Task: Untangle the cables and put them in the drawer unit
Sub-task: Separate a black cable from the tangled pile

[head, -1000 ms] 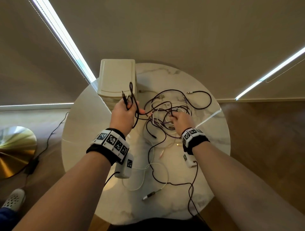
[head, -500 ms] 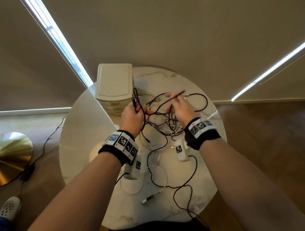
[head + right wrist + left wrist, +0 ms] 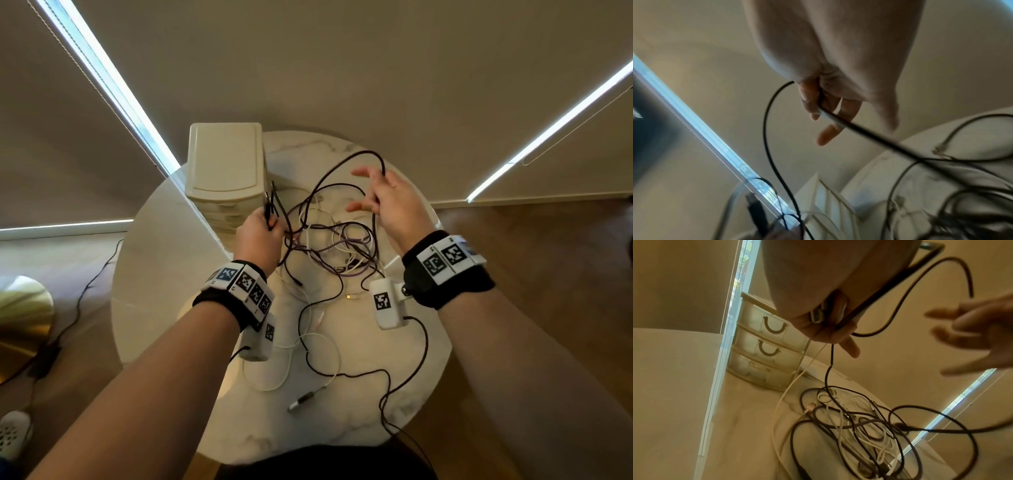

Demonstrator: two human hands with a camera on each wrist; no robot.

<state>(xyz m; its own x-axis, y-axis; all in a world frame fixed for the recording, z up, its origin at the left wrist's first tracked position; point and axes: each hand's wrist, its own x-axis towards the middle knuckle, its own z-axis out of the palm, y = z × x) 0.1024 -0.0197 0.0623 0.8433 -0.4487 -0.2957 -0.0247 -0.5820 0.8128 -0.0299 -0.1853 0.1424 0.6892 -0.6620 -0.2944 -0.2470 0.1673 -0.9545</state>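
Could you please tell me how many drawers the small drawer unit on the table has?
3, stacked in the drawer unit: top drawer, middle drawer, and bottom drawer at table level. All are closed; the left hand hides the unit's top corner.

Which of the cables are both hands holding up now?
The black cable: left hand grips its end, right hand pinches its raised loop. The white cables lie on the table.
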